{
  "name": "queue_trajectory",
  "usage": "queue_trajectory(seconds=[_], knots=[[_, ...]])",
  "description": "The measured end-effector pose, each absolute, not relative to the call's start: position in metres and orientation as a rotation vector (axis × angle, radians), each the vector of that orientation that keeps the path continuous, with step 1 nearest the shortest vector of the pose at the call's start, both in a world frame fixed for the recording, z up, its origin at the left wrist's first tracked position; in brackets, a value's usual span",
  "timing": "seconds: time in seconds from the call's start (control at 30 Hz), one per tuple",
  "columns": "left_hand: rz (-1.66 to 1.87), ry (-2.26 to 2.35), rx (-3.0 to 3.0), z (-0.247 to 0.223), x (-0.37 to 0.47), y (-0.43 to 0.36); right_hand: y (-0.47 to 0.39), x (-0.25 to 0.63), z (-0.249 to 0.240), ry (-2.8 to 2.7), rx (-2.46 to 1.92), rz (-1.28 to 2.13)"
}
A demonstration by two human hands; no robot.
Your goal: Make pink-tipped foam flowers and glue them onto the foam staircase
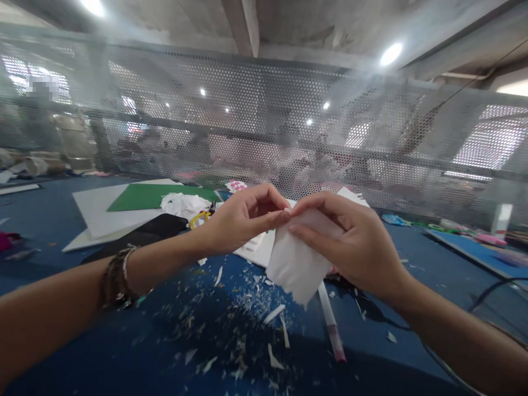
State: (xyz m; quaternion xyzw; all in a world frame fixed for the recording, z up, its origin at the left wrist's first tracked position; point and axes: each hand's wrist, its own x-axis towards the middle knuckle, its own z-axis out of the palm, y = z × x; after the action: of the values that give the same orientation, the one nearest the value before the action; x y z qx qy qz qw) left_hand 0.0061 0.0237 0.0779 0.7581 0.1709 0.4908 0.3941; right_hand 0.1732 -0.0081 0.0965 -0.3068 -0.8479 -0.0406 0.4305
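White paper piece (296, 264) hangs between both hands above the blue table (124, 341), its long side running down and slightly right from the fingertips. The left hand (243, 217) pinches its top edge from the left; the right hand (350, 245) grips it from the right, fingers closed over the sheet. Paper scraps (247, 308) litter the table below, a pen (330, 322) just right of them.
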Motion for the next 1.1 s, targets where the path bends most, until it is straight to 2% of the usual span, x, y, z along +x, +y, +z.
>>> queue_trajectory(seconds=[0.17,0.43,0.93,1.1], knots=[[1.195,0.405,1.894,0.077,0.003,0.028,-0.007,0.172,0.096,-2.092,-0.78,-0.132],[1.091,0.469,1.913,0.082,0.001,0.027,-0.006,0.18,0.102,-2.242,-0.628,-0.459],[1.078,0.473,1.928,0.082,0.001,0.023,-0.003,0.18,0.104,-2.205,-0.679,-0.022],[1.021,0.468,1.869,0.083,0.0,0.023,-0.005,0.182,0.104,-2.249,-0.721,-0.059]])
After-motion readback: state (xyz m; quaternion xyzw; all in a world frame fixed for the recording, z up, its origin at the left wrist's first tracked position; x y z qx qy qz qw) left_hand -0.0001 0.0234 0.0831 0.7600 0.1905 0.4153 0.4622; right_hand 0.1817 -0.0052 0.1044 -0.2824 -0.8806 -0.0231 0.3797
